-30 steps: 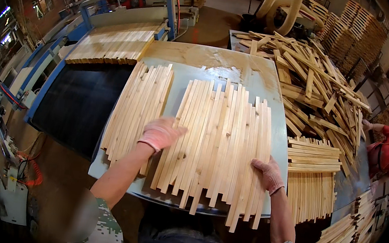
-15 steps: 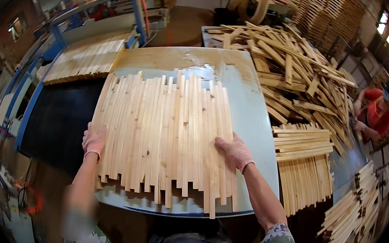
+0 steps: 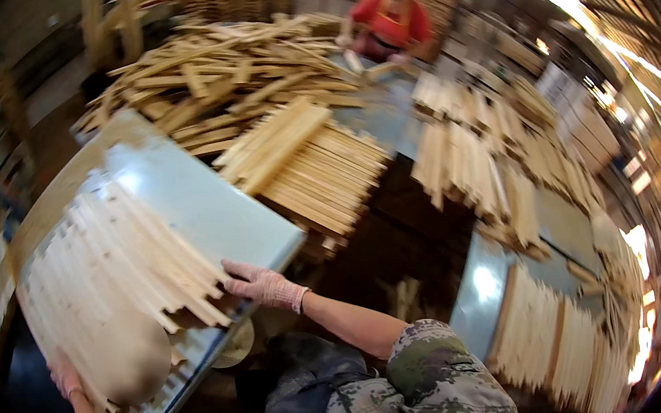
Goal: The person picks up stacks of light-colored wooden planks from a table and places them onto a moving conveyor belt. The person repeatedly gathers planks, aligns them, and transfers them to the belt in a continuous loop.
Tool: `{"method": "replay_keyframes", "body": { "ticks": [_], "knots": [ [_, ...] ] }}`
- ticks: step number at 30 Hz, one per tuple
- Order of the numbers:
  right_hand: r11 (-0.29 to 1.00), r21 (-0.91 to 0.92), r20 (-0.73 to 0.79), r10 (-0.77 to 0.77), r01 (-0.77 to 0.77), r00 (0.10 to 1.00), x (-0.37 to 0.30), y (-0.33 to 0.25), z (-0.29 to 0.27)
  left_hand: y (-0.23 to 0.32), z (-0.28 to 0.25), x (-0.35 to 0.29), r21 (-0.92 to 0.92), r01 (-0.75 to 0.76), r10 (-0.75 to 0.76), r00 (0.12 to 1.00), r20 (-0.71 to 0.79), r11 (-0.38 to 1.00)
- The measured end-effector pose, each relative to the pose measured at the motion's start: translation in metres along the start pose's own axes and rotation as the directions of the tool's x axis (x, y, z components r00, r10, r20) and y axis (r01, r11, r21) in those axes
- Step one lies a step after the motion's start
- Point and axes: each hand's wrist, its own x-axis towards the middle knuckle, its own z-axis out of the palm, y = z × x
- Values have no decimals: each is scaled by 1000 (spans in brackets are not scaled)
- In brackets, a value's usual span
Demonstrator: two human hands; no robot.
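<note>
**One at the far corner, one on the opposite side**

So the right grip [image 3: 264, 287] is gloved, fingers stretched out rather than clenched, right at the corner where the outermost strips end. Left grip [image 3: 65, 375] is by the opposite long side; blur means I can't tell if it's closed on anything. Between them, the layer of wood strips [image 3: 114, 254] lies on the blue table [image 3: 212, 196], left of the right grip, long axis slanting from upper left to lower right. Both seem about equally close to it. Beyond: a neat stack [image 3: 335, 170], a messy heap of offcuts [image 3: 197, 79] and a co-worker [image 3: 394, 23] in red.
</note>
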Motion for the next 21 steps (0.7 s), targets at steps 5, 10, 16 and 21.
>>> {"method": "replay_keyframes", "body": {
  "ticks": [5,10,16,21],
  "knots": [
    [853,477,-103,293,-211,951,-149,104,7,-6,27,8,21,-187,187,982,35,982],
    [527,819,-88,503,-225,859,-289,236,3,82,-7,-226,-900,-430,816,544,-198,68],
    [594,725,-169,643,-348,747,-382,362,-25,141,-50,-486,-960,176,970,64,233,219],
    [517,499,-301,856,-695,421,-441,393,-52,151,36,-621,-755,36,721,-329,610,655]
  ]
}}
